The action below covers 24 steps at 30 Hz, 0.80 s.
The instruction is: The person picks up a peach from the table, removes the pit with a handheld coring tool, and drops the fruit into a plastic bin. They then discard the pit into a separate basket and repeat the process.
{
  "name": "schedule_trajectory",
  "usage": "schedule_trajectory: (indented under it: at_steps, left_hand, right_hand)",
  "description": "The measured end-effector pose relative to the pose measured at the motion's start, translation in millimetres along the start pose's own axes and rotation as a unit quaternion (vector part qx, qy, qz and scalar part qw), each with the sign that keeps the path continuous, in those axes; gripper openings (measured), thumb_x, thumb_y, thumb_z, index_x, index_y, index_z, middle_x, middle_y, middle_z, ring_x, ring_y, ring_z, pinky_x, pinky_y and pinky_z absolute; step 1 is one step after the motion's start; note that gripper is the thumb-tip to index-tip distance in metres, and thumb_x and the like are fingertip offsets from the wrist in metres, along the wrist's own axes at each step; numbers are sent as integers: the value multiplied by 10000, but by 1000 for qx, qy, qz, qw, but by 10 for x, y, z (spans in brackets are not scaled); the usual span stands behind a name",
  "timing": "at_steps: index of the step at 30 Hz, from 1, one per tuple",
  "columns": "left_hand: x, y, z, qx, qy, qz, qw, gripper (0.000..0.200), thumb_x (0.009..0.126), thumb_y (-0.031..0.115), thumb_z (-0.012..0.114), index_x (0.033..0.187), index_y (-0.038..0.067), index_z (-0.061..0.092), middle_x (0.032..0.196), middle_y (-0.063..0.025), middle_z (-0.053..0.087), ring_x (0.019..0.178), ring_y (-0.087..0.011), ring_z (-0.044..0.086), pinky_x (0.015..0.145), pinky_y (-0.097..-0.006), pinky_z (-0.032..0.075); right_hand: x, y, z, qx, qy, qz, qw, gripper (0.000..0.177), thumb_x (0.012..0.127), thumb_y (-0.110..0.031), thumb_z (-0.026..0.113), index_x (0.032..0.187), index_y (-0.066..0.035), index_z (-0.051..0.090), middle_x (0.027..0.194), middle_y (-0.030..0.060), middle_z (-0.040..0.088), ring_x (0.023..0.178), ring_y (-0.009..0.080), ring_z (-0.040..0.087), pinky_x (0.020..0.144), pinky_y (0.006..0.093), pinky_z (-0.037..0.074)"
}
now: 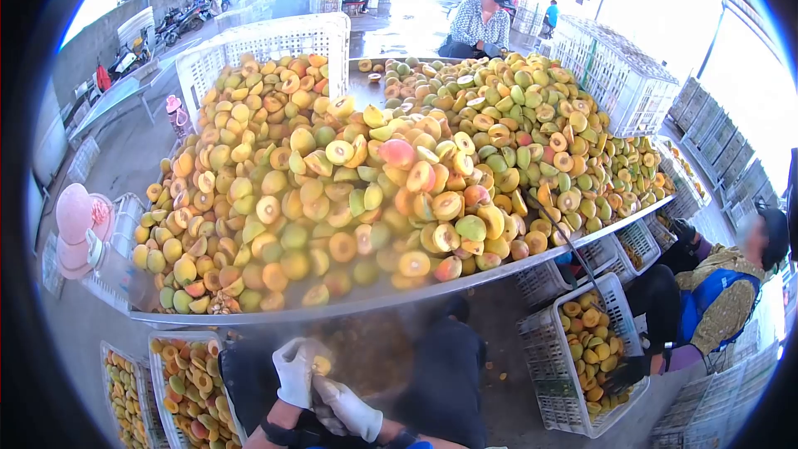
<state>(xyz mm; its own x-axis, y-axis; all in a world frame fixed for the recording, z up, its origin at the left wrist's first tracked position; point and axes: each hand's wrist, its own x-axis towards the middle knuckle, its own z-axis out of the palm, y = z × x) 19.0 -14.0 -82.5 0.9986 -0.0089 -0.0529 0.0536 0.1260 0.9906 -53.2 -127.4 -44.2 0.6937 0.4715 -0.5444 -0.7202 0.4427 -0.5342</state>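
Observation:
My left hand, in a white glove, is pinched around a small yellow peach half above my lap. Just below and to the right, my right hand, also gloved in white, is closed with its fingers curled close to the left hand. What sits inside the right hand's fingers is hidden. In front of both hands rises a big heap of halved peaches, yellow, green and reddish, some with the pit side showing. The heap lies on a metal table whose front rim runs just beyond my knees.
White crates of peach halves stand at my left, one crate beside my leg, and another crate at my right. A metal rod leans over the rim. A co-worker sits at right, another person across the table.

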Motion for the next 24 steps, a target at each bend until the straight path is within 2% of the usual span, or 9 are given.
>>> schedule_trajectory:
  at_steps: [3, 5, 8, 9, 12, 15, 18, 22, 24]
  left_hand:
    - [10, 38, -3, 36, -17, 23, 999, 361, 935, 334, 657, 815, -2, 603, 733, -94, 633, 611, -195, 638, 554, -313, 545]
    - [-10, 120, 30, 25, -27, 6, 999, 372, 939, 349, 648, 818, 1, 602, 731, -95, 632, 608, -193, 637, 550, -308, 542]
    - [-26, 240, 74, 19, -49, 3, 999, 396, 946, 375, 632, 811, 4, 601, 712, -93, 628, 599, -191, 634, 537, -303, 535]
    - [-20, 264, 80, 17, -56, 5, 998, 406, 949, 384, 626, 807, 5, 601, 703, -92, 626, 595, -190, 633, 532, -301, 533]
    - [8, 290, 64, -9, -82, -7, 997, 425, 949, 402, 619, 799, 5, 605, 691, -97, 625, 590, -190, 633, 528, -298, 531]
    - [6, 422, 104, -18, -122, 7, 992, 451, 952, 427, 604, 803, 1, 615, 697, -105, 630, 588, -189, 632, 524, -298, 530]
    - [48, 398, 99, 26, -86, 18, 996, 464, 958, 436, 590, 813, -4, 625, 712, -111, 638, 605, -192, 635, 552, -301, 533]
    - [57, 401, 81, 39, -138, 49, 988, 442, 963, 382, 592, 804, -27, 647, 751, -110, 661, 664, -190, 646, 623, -305, 529]
    - [46, 512, 101, 44, -171, 65, 982, 411, 963, 345, 592, 812, -32, 657, 761, -112, 669, 684, -185, 645, 643, -303, 527]
  right_hand:
    - [16, 10, -32, 22, -32, 23, 999, 477, 991, -576, 397, 779, -152, 447, 569, -44, 377, 385, 87, 311, 341, 259, 246]
    - [9, -23, -35, 10, -32, 25, 999, 472, 988, -581, 412, 795, -151, 446, 568, -49, 369, 383, 77, 309, 335, 245, 241]
    - [-155, -170, -72, 170, -158, 81, 969, 468, 977, -588, 439, 821, -147, 444, 559, -57, 348, 378, 57, 303, 325, 214, 229]
    - [-187, -202, -30, 162, -138, 77, 974, 476, 961, -601, 458, 833, -143, 444, 548, -62, 328, 371, 42, 295, 321, 190, 223]
    - [-219, -301, -25, 174, -163, 90, 967, 479, 965, -600, 451, 829, -141, 445, 550, -61, 333, 367, 38, 289, 321, 195, 228]
    - [-205, -331, -92, 210, -237, 119, 941, 490, 960, -608, 452, 831, -135, 446, 551, -62, 338, 362, 35, 283, 318, 189, 229]
    - [-223, -390, 43, 71, -108, 74, 989, 493, 961, -605, 452, 828, -131, 448, 543, -63, 331, 358, 33, 283, 314, 180, 229]
    - [-179, -311, -111, 225, -224, 132, 939, 477, 970, -587, 448, 823, -133, 446, 551, -62, 323, 363, 35, 274, 307, 186, 219]
    - [-257, -352, -78, 182, -187, 120, 958, 454, 986, -561, 440, 827, -136, 443, 559, -61, 331, 366, 37, 270, 313, 198, 215]
